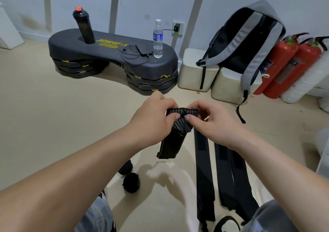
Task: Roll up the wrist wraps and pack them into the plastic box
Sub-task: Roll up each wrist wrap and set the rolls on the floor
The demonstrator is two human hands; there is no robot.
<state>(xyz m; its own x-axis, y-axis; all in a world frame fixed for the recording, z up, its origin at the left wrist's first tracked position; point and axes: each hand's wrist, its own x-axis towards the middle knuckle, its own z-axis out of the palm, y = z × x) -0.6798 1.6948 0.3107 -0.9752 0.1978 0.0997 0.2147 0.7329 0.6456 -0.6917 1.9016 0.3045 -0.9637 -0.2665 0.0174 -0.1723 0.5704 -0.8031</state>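
A black wrist wrap with thin pale stripes (173, 137) hangs in mid-air between both hands, its top end partly rolled. My left hand (153, 117) pinches the roll from the left and my right hand (211, 119) pinches it from the right. The loose tail dangles below toward the floor. Two rolled black wraps (131, 182) sit on the floor under my left forearm. Flat on the floor to the right lie two long unrolled black wraps (204, 169), reaching down to my shoe. No plastic box is in view.
A black step platform (110, 59) stands ahead with a black bottle (83, 27), a clear water bottle (158, 39) and a cabled device. A grey backpack (249, 41) leans on cream blocks, with red fire extinguishers (288, 66) at right. My knees and shoes frame the bottom edge.
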